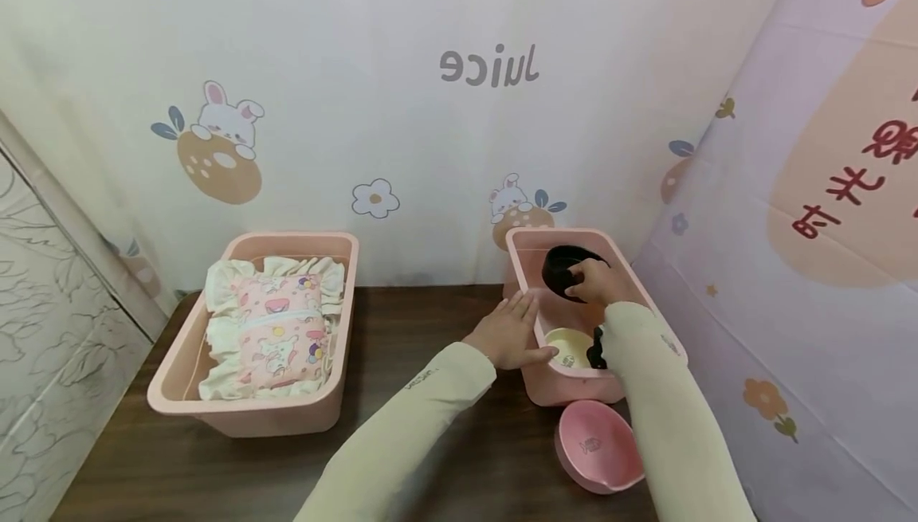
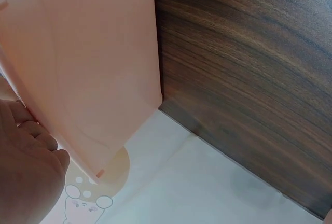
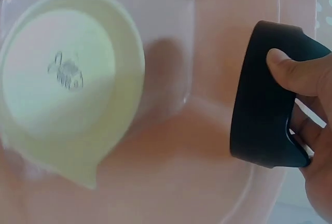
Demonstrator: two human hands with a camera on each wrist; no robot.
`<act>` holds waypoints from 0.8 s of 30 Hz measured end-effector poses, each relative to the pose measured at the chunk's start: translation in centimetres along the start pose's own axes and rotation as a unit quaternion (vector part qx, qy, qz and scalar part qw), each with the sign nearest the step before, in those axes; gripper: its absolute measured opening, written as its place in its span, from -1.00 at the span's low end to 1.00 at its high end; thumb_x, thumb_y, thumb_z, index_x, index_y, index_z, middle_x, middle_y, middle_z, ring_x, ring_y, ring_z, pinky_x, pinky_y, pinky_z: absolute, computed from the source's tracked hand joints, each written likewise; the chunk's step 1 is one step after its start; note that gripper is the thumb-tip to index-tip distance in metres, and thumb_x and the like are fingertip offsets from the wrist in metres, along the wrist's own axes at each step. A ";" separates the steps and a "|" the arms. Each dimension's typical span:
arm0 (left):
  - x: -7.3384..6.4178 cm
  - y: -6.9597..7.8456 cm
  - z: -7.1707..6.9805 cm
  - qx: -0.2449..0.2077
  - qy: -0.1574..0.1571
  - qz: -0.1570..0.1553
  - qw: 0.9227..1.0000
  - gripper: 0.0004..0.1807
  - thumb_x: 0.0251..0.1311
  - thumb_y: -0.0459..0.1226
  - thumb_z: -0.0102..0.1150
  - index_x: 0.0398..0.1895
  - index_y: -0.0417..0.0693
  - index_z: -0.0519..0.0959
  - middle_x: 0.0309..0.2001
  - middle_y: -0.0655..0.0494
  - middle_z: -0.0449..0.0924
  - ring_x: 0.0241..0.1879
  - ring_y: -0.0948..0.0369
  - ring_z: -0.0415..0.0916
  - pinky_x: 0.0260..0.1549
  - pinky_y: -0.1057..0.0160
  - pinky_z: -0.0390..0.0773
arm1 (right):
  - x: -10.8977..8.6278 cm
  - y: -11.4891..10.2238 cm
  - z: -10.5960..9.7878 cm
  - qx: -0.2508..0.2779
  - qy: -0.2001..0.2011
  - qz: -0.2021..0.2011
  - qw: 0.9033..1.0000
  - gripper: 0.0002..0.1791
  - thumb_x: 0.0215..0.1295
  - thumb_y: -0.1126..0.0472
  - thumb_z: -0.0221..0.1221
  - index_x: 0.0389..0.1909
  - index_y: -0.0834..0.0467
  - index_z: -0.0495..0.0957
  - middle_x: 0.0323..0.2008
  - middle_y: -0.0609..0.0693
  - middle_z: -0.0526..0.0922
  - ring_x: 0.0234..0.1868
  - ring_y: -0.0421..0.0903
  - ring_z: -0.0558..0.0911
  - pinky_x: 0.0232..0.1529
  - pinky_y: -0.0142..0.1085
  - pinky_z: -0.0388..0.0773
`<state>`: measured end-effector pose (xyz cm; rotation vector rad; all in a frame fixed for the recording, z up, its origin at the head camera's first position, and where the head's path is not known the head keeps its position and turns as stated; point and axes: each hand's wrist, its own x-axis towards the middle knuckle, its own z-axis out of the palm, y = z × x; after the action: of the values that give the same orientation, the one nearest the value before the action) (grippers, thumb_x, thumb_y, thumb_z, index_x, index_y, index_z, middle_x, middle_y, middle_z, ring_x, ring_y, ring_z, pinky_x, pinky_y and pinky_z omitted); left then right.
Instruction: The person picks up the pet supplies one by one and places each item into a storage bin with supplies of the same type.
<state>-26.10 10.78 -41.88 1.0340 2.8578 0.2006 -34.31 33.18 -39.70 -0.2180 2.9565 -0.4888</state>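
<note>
Right of centre in the frame, the right hand (image 1: 598,281) pinched the black bowl (image 1: 558,271) by its wall, seemingly for control inside the pink tub (image 1: 574,389), whose rim the left hand (image 1: 508,335) touched with outstretched fingers, apparently steadying it.

You're at a wood-grain table (image 1: 423,331), backed and flanked by rabbit-and-flower-print cloth (image 1: 402,131). It looks homelike, though which room you cannot tell.

You can read mirrored "Juice" (image 1: 490,65) on the back cloth (image 1: 416,139); red Chinese characters (image 1: 839,193) mark the right cloth (image 1: 724,283); your left sleeve's (image 1: 394,426) lettering (image 1: 419,379) is illegible.
</note>
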 end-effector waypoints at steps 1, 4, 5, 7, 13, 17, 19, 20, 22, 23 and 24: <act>0.1 0.0 0.1 0.002 -0.002 -0.001 1.000 0.00 0.25 0.37 -0.27 0.52 -0.11 -0.10 0.54 0.00 -0.20 0.51 0.14 -0.27 0.43 0.21 -0.11 | 0.1 0.0 0.2 0.003 -0.001 -0.002 1.000 -0.53 0.23 0.27 0.24 0.12 0.43 0.48 0.08 0.38 0.54 0.03 0.27 0.56 0.00 0.07 0.54; 0.3 0.0 0.0 0.008 -0.002 -0.002 1.000 0.00 0.24 0.37 -0.27 0.52 -0.10 -0.10 0.54 0.02 -0.20 0.51 0.15 -0.26 0.43 0.21 -0.10 | 0.2 -0.3 0.6 -0.003 -0.003 -0.010 1.000 -0.49 0.23 0.26 0.24 0.15 0.46 0.45 0.10 0.40 0.51 0.06 0.28 0.55 0.02 0.07 0.54; 0.2 0.1 -0.1 0.010 -0.003 -0.002 1.000 -0.01 0.25 0.37 -0.27 0.52 -0.10 -0.09 0.54 0.02 -0.21 0.51 0.15 -0.26 0.43 0.21 -0.09 | 0.3 -0.3 0.7 -0.004 -0.002 -0.015 1.000 -0.49 0.23 0.26 0.24 0.14 0.47 0.45 0.09 0.41 0.51 0.05 0.29 0.55 0.01 0.07 0.54; 0.1 0.2 -0.3 0.013 -0.004 -0.002 1.000 -0.01 0.25 0.36 -0.28 0.53 -0.10 -0.09 0.54 0.02 -0.22 0.51 0.15 -0.27 0.43 0.22 -0.09 | 0.5 -0.5 1.0 0.002 0.000 -0.022 1.000 -0.49 0.24 0.27 0.23 0.14 0.48 0.44 0.10 0.42 0.50 0.07 0.30 0.53 0.02 0.07 0.53; 0.0 0.2 -0.2 0.015 -0.001 -0.002 1.000 -0.02 0.26 0.35 -0.28 0.52 -0.10 -0.08 0.54 0.01 -0.19 0.51 0.15 -0.23 0.42 0.21 -0.06 | 0.9 -0.5 2.6 0.015 -0.003 -0.038 0.999 -0.51 0.21 0.31 0.24 0.10 0.52 0.45 0.08 0.44 0.51 0.08 0.34 0.52 0.05 0.11 0.50; 0.1 0.1 0.0 0.026 -0.001 -0.002 1.000 -0.03 0.27 0.36 -0.32 0.52 -0.10 -0.08 0.54 0.01 -0.22 0.51 0.15 -0.25 0.43 0.21 -0.06 | 1.2 -0.2 3.9 0.016 -0.007 -0.040 0.999 -0.52 0.19 0.31 0.26 0.07 0.51 0.48 0.06 0.43 0.52 0.06 0.33 0.53 0.07 0.11 0.48; 0.2 0.0 0.0 0.029 -0.003 -0.001 1.000 -0.03 0.27 0.36 -0.33 0.53 -0.10 -0.10 0.54 0.01 -0.24 0.51 0.14 -0.26 0.43 0.21 -0.08 | 1.3 0.0 4.4 0.014 -0.008 -0.035 0.999 -0.52 0.18 0.30 0.27 0.08 0.49 0.49 0.07 0.41 0.53 0.07 0.32 0.52 0.08 0.11 0.47; 0.1 0.0 -0.1 0.029 -0.002 0.000 1.000 -0.03 0.27 0.36 -0.32 0.53 -0.10 -0.09 0.54 0.01 -0.24 0.51 0.14 -0.26 0.43 0.21 -0.07 | 1.3 0.1 4.6 0.012 -0.008 -0.034 0.999 -0.52 0.18 0.30 0.27 0.08 0.49 0.49 0.06 0.41 0.53 0.06 0.33 0.53 0.07 0.11 0.48; 0.1 0.0 -0.1 0.029 -0.002 0.002 1.000 -0.03 0.28 0.35 -0.30 0.52 -0.11 -0.09 0.54 0.01 -0.23 0.51 0.14 -0.25 0.43 0.21 -0.07 | 1.4 0.2 5.0 0.007 -0.009 -0.034 0.999 -0.51 0.17 0.29 0.28 0.08 0.49 0.49 0.04 0.41 0.54 0.05 0.33 0.53 0.06 0.12 0.48; 0.0 0.0 -0.2 0.031 -0.002 0.002 1.000 -0.04 0.28 0.35 -0.29 0.52 -0.11 -0.08 0.54 0.01 -0.22 0.51 0.14 -0.24 0.43 0.21 -0.06 | 1.4 0.2 5.1 0.008 -0.009 -0.034 0.999 -0.51 0.17 0.29 0.28 0.08 0.49 0.49 0.04 0.41 0.55 0.05 0.33 0.53 0.06 0.11 0.49; 0.0 -0.1 -0.2 0.034 -0.003 0.001 0.999 -0.04 0.28 0.34 -0.29 0.52 -0.10 -0.08 0.54 0.01 -0.22 0.51 0.14 -0.23 0.43 0.22 -0.06 | 1.5 0.2 5.3 0.008 -0.009 -0.034 0.999 -0.50 0.16 0.29 0.29 0.08 0.48 0.49 0.03 0.40 0.55 0.05 0.33 0.53 0.06 0.12 0.48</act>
<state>-26.15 10.68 -41.65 1.0472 2.8772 0.1023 -34.95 31.47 -44.85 -0.3208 2.9345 -0.5154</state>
